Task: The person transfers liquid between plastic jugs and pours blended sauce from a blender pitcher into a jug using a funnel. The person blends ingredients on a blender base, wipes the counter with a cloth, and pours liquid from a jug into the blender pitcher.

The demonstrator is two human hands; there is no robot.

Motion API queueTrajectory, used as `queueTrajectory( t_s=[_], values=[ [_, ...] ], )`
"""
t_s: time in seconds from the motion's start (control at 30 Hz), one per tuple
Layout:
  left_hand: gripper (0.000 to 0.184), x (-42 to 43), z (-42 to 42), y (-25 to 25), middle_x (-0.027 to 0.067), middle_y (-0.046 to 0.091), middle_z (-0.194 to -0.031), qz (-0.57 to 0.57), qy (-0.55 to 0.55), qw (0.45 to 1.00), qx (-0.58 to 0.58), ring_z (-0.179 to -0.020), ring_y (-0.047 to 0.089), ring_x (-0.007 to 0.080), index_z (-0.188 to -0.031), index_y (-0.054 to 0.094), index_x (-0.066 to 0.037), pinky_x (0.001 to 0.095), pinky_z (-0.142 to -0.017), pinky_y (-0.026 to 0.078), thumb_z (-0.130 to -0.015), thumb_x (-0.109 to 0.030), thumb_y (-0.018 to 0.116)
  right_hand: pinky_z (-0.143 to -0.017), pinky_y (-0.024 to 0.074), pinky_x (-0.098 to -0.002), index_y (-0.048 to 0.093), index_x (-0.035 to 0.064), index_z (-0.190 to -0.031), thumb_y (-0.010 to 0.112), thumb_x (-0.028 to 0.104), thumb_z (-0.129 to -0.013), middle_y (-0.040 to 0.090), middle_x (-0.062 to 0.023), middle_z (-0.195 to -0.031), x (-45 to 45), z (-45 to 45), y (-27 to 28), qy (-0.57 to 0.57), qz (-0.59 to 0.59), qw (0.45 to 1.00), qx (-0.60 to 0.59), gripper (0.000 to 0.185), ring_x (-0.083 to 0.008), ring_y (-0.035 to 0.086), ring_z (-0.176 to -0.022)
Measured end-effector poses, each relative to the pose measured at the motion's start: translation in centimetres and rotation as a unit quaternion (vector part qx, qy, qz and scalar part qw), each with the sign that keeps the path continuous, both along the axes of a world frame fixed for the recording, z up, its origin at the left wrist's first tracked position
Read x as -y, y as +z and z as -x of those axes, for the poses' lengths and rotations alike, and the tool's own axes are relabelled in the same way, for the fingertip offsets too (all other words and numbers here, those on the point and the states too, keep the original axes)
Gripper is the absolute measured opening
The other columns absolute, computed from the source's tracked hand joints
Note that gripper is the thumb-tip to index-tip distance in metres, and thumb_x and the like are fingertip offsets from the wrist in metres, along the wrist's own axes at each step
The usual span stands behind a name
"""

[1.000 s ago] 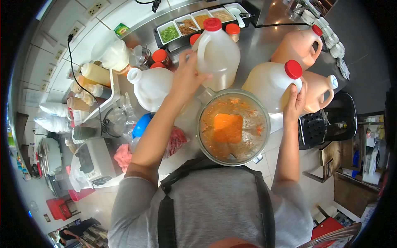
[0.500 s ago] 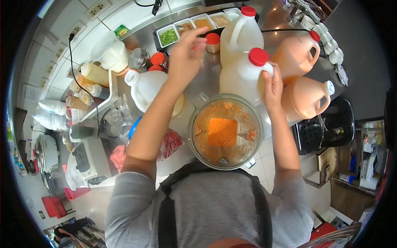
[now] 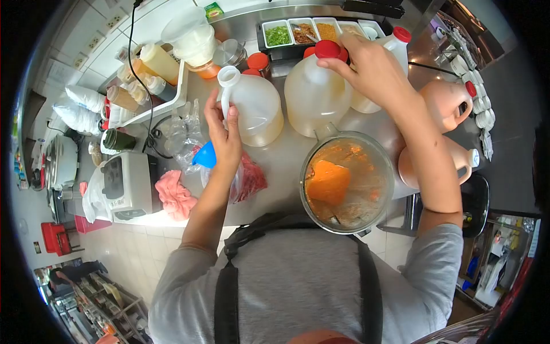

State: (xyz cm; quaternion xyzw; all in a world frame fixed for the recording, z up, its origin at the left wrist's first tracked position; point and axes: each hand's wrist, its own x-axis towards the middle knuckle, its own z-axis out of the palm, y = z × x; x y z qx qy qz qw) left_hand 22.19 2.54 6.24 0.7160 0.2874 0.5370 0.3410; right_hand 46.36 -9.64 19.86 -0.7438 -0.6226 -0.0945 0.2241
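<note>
An uncapped translucent jug (image 3: 255,109) stands on the steel counter, with pale yellowish liquid low inside. My left hand (image 3: 225,137) is closed around its handle. To its right is a similar jug (image 3: 317,94) with a red cap (image 3: 327,49). My right hand (image 3: 375,69) is at that cap, thumb and fingers closed on it. A blender jar (image 3: 371,189) sits in front of me, holding an orange sauce (image 3: 328,182) smeared up its walls. Another red-capped jug (image 3: 395,43) stands partly hidden behind my right hand.
Two jugs of orange liquid, one red-capped (image 3: 444,100) and one white-capped (image 3: 427,163), stand right. A tray (image 3: 281,53) of toppings lies at the back. Left are a bottle basket (image 3: 180,92), a blue funnel-like piece (image 3: 205,156), a pink cloth (image 3: 175,195) and a grey appliance (image 3: 129,186).
My left hand has come down from near the toppings to the uncapped jug's handle. The front red-capped jug has shifted left, and my right hand has gone from its handle to its cap.
</note>
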Motion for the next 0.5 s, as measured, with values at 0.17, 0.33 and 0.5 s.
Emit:
queueTrajectory(
  t_s=[0.17,0.33,0.5],
  values=[
    [0.039,-0.7,-0.4,-1.8,0.0024,0.053,-0.096,0.083,-0.066,0.993,0.056,-0.066,0.042,0.0047,-0.130,0.041,-0.001,0.0187,-0.056,0.036,-0.095,-0.017,0.048,-0.065,0.0472,-0.0426,0.058,-0.0013,-0.093,0.061,0.041,-0.082,0.062,-0.0199,-0.079,-2.2,0.1,1.1,0.010,0.051,0.996,0.066,0.043,-0.0365,0.060,-0.077],
    [0.039,-0.8,-0.4,-1.2,0.0002,0.051,-0.094,0.088,-0.090,0.989,0.077,-0.061,0.038,0.0023,-0.130,0.043,-0.002,0.0169,-0.051,0.030,-0.095,-0.017,0.048,-0.068,0.0463,-0.0437,0.056,-0.0010,-0.088,0.063,0.033,-0.082,0.060,-0.0221,-0.075,-2.5,0.2,2.4,0.080,0.098,0.990,0.060,0.036,-0.0383,0.058,-0.075],
    [0.040,-1.1,-0.1,-1.4,0.0042,0.055,-0.110,0.139,-0.125,0.978,0.091,-0.072,0.046,0.0031,-0.131,0.043,-0.001,0.0164,-0.060,0.037,-0.094,-0.015,0.050,-0.069,0.0448,-0.0444,0.053,-0.0018,-0.088,0.064,0.026,-0.082,0.059,-0.0218,-0.078,-2.9,0.1,2.2,0.109,0.113,0.987,0.037,0.031,-0.0391,0.057,-0.076]
  ],
)
